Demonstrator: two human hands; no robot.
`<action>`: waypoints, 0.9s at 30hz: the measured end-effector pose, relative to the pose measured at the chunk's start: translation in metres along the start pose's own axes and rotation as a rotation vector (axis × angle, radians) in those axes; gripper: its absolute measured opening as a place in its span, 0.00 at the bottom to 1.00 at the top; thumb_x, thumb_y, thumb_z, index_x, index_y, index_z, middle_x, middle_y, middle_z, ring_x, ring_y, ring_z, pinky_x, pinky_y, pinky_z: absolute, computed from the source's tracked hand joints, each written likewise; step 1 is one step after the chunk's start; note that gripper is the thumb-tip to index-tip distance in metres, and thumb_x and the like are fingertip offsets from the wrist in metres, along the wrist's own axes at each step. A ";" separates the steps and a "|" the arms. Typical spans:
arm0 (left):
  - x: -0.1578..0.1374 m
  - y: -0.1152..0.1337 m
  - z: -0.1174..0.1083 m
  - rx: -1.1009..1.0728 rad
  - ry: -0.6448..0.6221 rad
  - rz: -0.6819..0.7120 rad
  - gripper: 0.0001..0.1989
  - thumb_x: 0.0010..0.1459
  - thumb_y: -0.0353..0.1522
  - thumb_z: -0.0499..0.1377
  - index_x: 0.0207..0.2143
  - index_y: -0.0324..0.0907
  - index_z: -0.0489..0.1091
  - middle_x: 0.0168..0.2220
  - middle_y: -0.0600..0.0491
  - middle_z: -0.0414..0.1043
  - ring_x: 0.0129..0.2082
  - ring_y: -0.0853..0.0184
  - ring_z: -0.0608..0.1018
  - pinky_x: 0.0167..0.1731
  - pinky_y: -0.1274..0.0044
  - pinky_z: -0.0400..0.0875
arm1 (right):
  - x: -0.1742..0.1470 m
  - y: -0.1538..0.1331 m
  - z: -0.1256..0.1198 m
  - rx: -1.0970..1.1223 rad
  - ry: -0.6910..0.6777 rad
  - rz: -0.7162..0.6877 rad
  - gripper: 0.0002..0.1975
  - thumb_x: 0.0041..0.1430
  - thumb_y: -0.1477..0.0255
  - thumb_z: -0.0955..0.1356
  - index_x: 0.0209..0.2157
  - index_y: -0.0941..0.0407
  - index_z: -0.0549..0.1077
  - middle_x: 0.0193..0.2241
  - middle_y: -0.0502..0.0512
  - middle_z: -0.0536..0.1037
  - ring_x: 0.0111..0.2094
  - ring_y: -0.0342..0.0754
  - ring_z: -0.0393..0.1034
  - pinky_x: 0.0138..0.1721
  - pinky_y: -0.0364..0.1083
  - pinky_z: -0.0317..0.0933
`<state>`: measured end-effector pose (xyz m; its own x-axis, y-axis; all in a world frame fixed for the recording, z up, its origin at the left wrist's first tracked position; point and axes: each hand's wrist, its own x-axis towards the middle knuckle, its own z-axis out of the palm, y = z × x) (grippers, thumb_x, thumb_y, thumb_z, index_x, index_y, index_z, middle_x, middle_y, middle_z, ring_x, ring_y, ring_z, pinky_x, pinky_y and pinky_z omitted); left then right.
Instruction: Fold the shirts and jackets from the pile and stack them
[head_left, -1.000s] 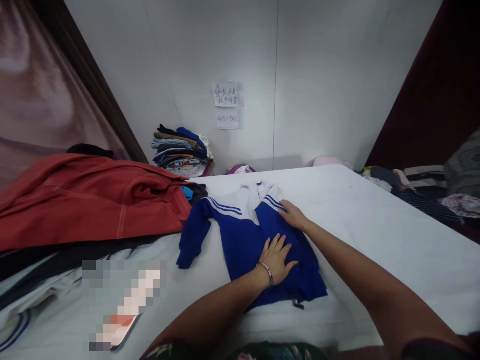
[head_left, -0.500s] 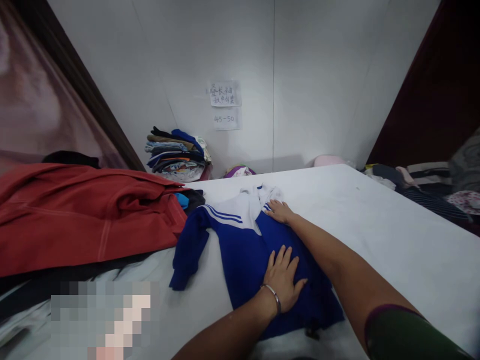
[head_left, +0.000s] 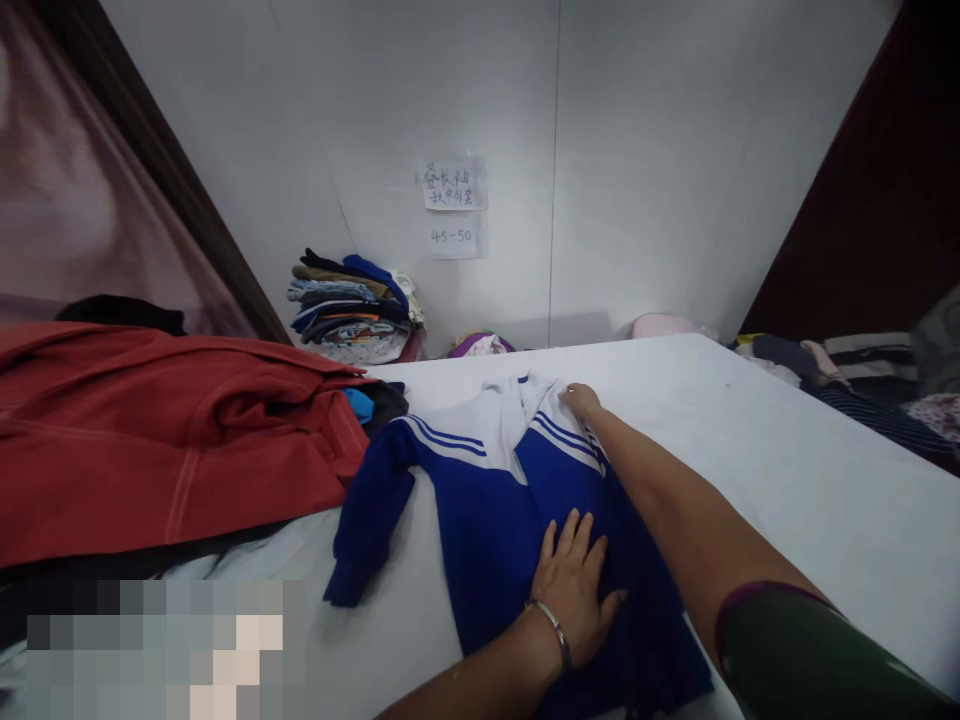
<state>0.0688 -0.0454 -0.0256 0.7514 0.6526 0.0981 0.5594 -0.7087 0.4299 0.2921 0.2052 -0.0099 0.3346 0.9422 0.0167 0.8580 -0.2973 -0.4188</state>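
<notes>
A blue and white long-sleeved jacket (head_left: 487,540) with striped shoulders lies spread on the white table, its collar pointing away from me. One sleeve (head_left: 375,510) stretches out to the left. My left hand (head_left: 574,585), with a bracelet at the wrist, rests flat on the jacket's lower front, fingers spread. At the right shoulder, beside the collar, my right hand (head_left: 581,400) has its fingers closed on the jacket's fabric. The right forearm covers much of the jacket's right side, so the other sleeve is mostly hidden.
A red garment (head_left: 172,450) lies heaped on the left. Against the wall stands a stack of folded clothes (head_left: 356,310), with paper notes (head_left: 456,205) above. More clothes (head_left: 847,370) lie beyond the right edge of the white table (head_left: 810,500). A pixelated patch hides the lower left corner.
My right hand has gone from lying flat on the jacket's upper front to gripping its shoulder, baring the stripes there. My left hand stays flat on the jacket, slightly lower in view.
</notes>
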 end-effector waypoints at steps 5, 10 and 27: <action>-0.001 0.002 -0.004 -0.019 -0.007 -0.001 0.32 0.62 0.50 0.45 0.64 0.46 0.54 0.68 0.48 0.43 0.67 0.56 0.45 0.64 0.56 0.42 | 0.002 -0.012 0.014 0.003 0.035 -0.025 0.22 0.57 0.75 0.62 0.54 0.56 0.69 0.52 0.61 0.73 0.52 0.53 0.67 0.50 0.46 0.59; -0.002 0.003 -0.006 -0.019 -0.015 -0.006 0.32 0.62 0.51 0.44 0.63 0.45 0.55 0.68 0.48 0.44 0.67 0.57 0.45 0.64 0.57 0.41 | -0.001 -0.009 0.011 0.043 0.006 -0.002 0.23 0.55 0.73 0.64 0.54 0.57 0.69 0.52 0.64 0.72 0.53 0.56 0.66 0.51 0.49 0.59; 0.007 0.002 -0.004 -0.059 0.008 -0.008 0.31 0.60 0.51 0.47 0.60 0.44 0.60 0.66 0.47 0.50 0.67 0.58 0.47 0.63 0.57 0.43 | -0.143 0.052 -0.049 0.659 -0.399 0.191 0.21 0.56 0.57 0.67 0.41 0.61 0.72 0.29 0.58 0.77 0.21 0.42 0.69 0.20 0.40 0.62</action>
<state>0.0737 -0.0416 -0.0205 0.7441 0.6603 0.1017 0.5436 -0.6868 0.4825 0.3079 0.0479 0.0101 0.1809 0.9053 -0.3844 0.3503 -0.4245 -0.8349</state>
